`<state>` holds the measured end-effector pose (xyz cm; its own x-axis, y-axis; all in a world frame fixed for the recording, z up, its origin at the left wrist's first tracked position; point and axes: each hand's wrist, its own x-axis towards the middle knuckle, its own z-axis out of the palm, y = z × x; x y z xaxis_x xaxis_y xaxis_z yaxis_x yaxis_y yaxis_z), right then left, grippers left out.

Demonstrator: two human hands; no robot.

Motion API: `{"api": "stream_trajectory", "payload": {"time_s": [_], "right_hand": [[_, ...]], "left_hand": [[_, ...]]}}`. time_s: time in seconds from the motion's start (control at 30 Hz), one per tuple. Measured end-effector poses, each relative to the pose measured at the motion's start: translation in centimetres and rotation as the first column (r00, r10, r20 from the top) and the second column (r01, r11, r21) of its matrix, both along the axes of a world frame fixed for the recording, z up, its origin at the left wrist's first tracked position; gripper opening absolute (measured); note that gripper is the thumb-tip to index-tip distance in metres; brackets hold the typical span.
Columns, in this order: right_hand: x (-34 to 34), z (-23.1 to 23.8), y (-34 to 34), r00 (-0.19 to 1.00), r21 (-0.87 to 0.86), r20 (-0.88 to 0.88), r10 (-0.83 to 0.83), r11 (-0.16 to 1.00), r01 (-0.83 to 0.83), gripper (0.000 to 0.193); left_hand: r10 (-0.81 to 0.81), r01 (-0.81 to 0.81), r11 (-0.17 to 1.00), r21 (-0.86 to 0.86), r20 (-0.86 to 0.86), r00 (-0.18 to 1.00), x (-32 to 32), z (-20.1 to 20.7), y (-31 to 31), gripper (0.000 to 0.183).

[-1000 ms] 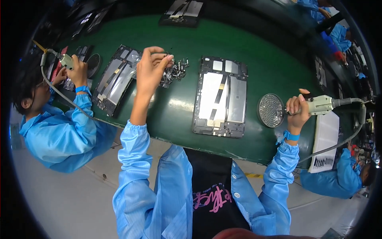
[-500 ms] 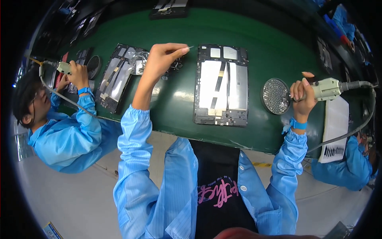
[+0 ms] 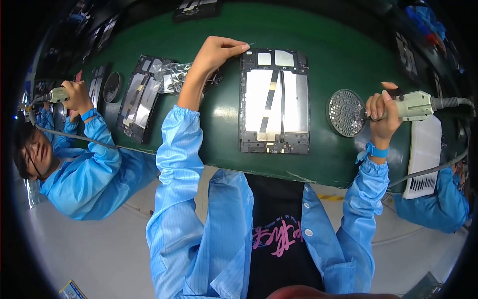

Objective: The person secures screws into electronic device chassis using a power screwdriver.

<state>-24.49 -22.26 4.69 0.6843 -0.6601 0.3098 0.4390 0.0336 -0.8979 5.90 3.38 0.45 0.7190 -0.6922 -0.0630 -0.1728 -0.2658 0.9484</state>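
An opened tablet (image 3: 297, 107) lies in front of me, its black frame and silvery inner plates facing up. At its far left corner my left hand (image 3: 213, 54) is closed in a pinch. A thin, pale sliver (image 3: 251, 44) sticks out from the fingertips, too small to name. To the right, my right hand (image 3: 382, 113) grips a cream-coloured electric screwdriver (image 3: 416, 105) with a cable at its rear. The tool's front end points left, at a round dish (image 3: 329, 110) of small screws. Whether its bit touches the screws cannot be made out.
Another opened tablet (image 3: 133, 107) lies to the left, beside a pile of clear plastic and small parts (image 3: 175, 78). A co-worker (image 3: 94, 174) holds a similar screwdriver (image 3: 58, 94) there. A white slotted tray (image 3: 423, 159) overhangs the right edge of the green table (image 3: 219, 142).
My left hand has moved right and away from me, up to the tablet's far left corner. My right hand stays by the screw dish. The co-worker's tool hand has shifted left.
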Motion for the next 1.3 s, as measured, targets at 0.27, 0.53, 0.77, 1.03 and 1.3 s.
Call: {"api": "stream_trajectory", "payload": {"time_s": [0.27,0.53,0.77,1.03,1.3], "right_hand": [[-3.5,-3.0,-4.2,0.997,0.101,-0.081,0.010,0.995,-0.002,0.032],[-1.8,-2.3,-2.5,0.996,0.036,-0.076,0.053,0.998,-0.050,0.031],[-1.7,-2.2,-2.4,0.996,0.013,-0.094,0.007,1.000,-0.006,0.034],[-1.6,-2.2,-2.7,0.997,0.064,-0.071,0.020,0.998,-0.015,0.031],[-1.7,-2.3,-2.7,0.995,0.053,-0.090,0.039,0.998,-0.034,0.033]], "left_hand": [[-0.022,0.019,0.993,-0.119,-0.026,0.999,-0.8,0.5,-1.5,0.024],[0.028,-0.042,0.987,-0.152,-0.090,0.996,-0.1,-0.8,-0.1,0.019],[0.003,-0.017,0.989,-0.149,-0.095,0.995,0.3,-0.9,0.0,0.020],[0.047,-0.035,0.997,-0.070,0.188,0.981,-0.1,-1.4,0.0,0.023],[0.040,-0.035,0.999,-0.025,0.212,0.977,-0.9,-0.7,0.2,0.025]]}}
